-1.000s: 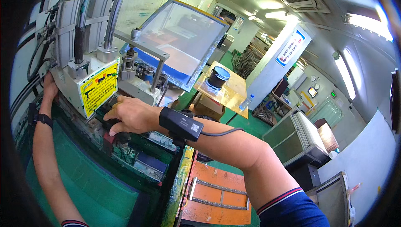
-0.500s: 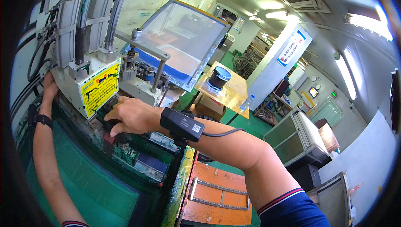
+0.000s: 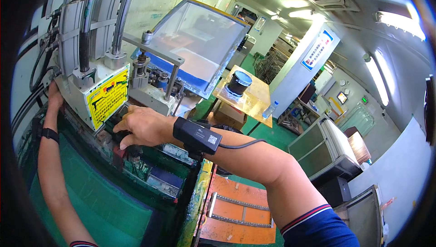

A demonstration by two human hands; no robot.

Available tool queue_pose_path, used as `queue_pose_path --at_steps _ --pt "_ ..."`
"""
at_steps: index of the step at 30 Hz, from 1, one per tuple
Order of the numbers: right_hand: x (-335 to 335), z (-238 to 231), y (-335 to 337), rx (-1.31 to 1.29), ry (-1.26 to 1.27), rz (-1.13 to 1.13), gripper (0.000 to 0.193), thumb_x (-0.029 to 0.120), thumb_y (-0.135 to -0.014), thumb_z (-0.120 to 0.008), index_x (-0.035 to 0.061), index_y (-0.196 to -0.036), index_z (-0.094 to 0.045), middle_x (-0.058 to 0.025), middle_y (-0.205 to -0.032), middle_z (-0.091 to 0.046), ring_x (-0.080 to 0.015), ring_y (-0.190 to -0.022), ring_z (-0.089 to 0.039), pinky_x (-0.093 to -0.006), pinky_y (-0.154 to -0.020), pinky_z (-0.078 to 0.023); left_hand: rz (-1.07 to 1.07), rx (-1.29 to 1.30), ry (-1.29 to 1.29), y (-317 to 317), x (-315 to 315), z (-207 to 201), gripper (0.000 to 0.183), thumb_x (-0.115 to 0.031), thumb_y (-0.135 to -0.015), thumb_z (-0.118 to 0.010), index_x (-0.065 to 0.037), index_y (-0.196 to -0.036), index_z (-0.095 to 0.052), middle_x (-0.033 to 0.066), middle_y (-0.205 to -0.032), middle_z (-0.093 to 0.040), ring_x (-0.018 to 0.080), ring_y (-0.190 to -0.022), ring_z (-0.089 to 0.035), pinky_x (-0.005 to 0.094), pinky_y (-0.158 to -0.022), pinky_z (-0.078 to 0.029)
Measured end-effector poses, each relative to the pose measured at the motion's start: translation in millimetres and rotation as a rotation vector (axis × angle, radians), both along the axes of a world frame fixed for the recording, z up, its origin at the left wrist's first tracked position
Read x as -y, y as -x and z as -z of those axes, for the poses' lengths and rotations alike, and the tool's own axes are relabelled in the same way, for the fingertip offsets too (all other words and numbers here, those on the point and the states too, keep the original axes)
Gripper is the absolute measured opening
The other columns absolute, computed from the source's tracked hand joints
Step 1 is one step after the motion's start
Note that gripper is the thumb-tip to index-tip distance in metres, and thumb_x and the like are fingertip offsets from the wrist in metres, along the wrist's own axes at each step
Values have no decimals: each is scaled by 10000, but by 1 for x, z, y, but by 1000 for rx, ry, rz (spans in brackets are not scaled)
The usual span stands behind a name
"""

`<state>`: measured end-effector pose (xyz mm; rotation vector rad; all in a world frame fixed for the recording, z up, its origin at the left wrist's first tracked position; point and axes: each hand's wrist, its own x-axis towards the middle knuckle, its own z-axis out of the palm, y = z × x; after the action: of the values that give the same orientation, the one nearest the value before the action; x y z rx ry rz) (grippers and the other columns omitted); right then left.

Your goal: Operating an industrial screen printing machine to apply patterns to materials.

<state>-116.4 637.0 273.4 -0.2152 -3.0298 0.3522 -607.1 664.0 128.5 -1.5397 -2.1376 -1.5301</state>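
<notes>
A white machine head [image 3: 75, 97] with a yellow sign plate [image 3: 107, 98] on its front stands under upright metal rods and cylinders. My left hand [image 3: 55, 96] reaches to its left rear side, where the fingers are mostly hidden. At the lower right corner of the head is my right hand [image 3: 143, 126]. Its fingers and thumb curl round a dark knob-like part [image 3: 120, 135], whose exact shape is partly covered. Below both hands lies the green, ink-stained screen frame [image 3: 95, 192]. A black box-shaped device [image 3: 197, 135] with a cable is strapped to my right wrist.
A raised mesh screen [image 3: 200, 38] leans behind the machine. Beyond it, a wooden table [image 3: 256, 97] carries a black tub [image 3: 239, 83] and a plastic bottle [image 3: 270, 110]. An orange board [image 3: 222, 233] with a metal frame lies right of the green frame.
The view has shifted very slightly. Both hands keep their places at the machine head, with hardly any visible movement.
</notes>
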Motion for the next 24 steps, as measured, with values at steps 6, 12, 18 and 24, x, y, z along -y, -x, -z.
queue_pose_path --at_steps 6,12,18,24 --pt "-11 1 -2 -8 -13 -5 548 440 -859 -739 46 -1235 -683 -183 -1051 -695 -382 -1047 -574 -474 -932 -477 79 182 -15 -14 -15 -1 575 -279 -881 -672 -20 -1381 -553 213 -1369 -602 377 -1299 -542 413 -1074 -418" --pt "23 2 22 -126 -33 -189 572 489 -874 -709 66 -1258 -673 -176 -1053 -695 -375 -1048 -579 -480 -930 -477 -284 -273 25 122 67 43 566 -252 -874 -658 -49 -1394 -562 201 -1405 -566 359 -1354 -486 428 -1163 -354" --pt "-4 -5 -10 39 -68 -7 554 484 -892 -682 63 -1252 -675 -167 -1022 -692 -363 -1017 -578 -467 -905 -479 50 -187 -305 -88 15 -37 391 -138 -830 -700 1 -1194 -664 229 -1225 -668 420 -1098 -631 433 -951 -494" --pt "7 -7 7 49 -50 -46 571 485 -886 -696 58 -1264 -668 -142 -958 -688 -345 -965 -571 -447 -873 -478 -359 -353 -161 -37 30 -11 340 -114 -790 -692 -16 -1115 -670 248 -1078 -650 489 -1027 -591 522 -909 -489"
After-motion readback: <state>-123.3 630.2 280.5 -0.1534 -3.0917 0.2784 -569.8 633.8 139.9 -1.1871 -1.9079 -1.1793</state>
